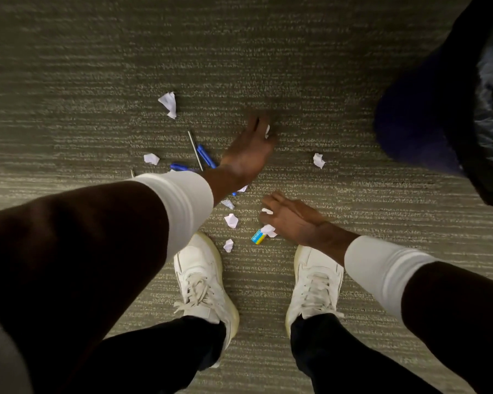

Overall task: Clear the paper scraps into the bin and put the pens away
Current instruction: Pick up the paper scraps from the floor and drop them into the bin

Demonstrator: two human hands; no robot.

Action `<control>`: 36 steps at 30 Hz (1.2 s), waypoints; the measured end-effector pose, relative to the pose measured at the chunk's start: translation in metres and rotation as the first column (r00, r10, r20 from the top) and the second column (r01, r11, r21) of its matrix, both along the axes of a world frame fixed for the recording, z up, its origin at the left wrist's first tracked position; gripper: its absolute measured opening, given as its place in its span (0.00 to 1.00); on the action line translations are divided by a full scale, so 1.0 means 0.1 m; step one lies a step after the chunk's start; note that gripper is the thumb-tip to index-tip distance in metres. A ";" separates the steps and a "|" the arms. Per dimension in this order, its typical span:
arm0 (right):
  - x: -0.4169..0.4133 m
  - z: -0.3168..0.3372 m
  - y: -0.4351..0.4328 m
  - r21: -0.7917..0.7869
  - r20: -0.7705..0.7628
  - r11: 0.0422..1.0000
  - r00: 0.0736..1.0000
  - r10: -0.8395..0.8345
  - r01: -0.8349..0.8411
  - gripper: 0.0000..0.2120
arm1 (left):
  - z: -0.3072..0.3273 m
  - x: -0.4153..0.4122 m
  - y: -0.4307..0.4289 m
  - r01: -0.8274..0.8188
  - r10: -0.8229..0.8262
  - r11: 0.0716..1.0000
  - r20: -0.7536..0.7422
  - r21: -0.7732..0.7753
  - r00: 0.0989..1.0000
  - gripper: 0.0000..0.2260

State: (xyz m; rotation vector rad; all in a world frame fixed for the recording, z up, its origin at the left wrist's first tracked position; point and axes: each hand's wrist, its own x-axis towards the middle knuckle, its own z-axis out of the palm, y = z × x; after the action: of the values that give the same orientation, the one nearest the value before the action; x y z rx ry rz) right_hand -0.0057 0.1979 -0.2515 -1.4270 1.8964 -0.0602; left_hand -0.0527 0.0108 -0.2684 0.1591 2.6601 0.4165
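carpet [268,66] littered: scraps [231,220] near shoes, pens [205,156] under left arm, bin [453,115] far right. left hand [248,149] pinches scrap; right hand [291,220] clutches several. risk: overfull fist sheds bits en route.

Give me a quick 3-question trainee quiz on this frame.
1. True or false: the left hand reaches farther from the shoes than the right hand.
2. Where do the blue pens lie? A) in the bin B) on the carpet C) in the right hand
3. What white stuff is held in the right hand's fingers?

Key: 1 true; 2 B; 3 paper scraps
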 end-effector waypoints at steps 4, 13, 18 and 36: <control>0.00 0.04 -0.05 0.009 -0.028 1.000 1.000 -0.003 0.003 0.11 | 0.02 0.03 -0.02 0.009 -0.008 0.998 0.013 -0.058 1.000 0.15; -0.18 0.58 0.21 0.002 0.060 0.780 0.779 -0.625 0.626 0.11 | 0.75 0.20 0.09 -0.191 0.193 0.976 -0.013 0.101 0.981 0.06; -0.27 1.28 0.32 -0.088 0.042 0.633 0.638 -0.769 0.769 0.08 | 1.31 0.24 0.28 -0.267 0.263 0.957 0.048 0.110 0.964 0.08; -1.02 3.23 1.22 -0.404 -0.074 0.148 0.129 -0.989 0.903 0.10 | 3.21 -0.46 1.58 -0.538 0.670 0.653 -0.074 0.533 0.739 0.04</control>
State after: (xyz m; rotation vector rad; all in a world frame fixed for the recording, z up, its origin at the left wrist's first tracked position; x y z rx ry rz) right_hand -0.1081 0.3199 0.0719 0.0248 2.9007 -0.7928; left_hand -0.0992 0.1693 0.0529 -0.6164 2.7449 1.3750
